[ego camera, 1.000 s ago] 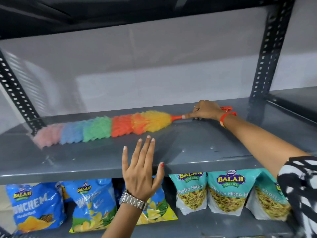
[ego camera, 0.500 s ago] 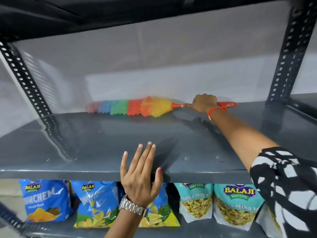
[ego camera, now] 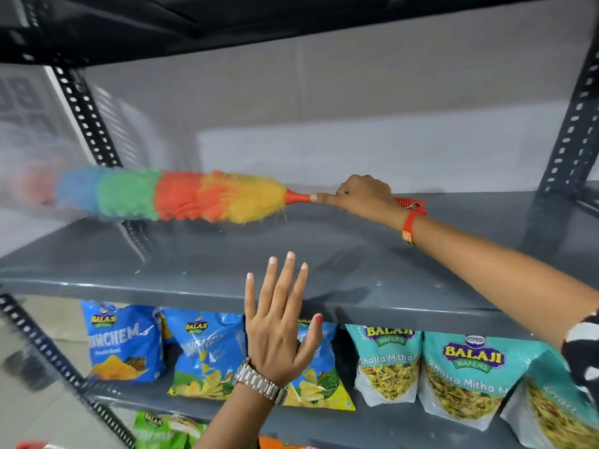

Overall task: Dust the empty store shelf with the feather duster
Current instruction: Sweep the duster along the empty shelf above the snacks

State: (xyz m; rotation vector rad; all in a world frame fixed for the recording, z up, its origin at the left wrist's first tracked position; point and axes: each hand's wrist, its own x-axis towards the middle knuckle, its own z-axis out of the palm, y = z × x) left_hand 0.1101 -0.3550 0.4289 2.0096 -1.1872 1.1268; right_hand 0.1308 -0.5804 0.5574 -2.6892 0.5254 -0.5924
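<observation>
Open shelf deck, hemmed by posts and the duster

Before us the grey shelf lies bare across its front and middle, so we could pass a hand there freely. The feather duster stretches along the back, held by our right hand, whose forearm crosses the right side. Our left hand hangs spread before the front lip. Perforated posts bound both ends, and the upper shelf caps the space overhead.
</observation>
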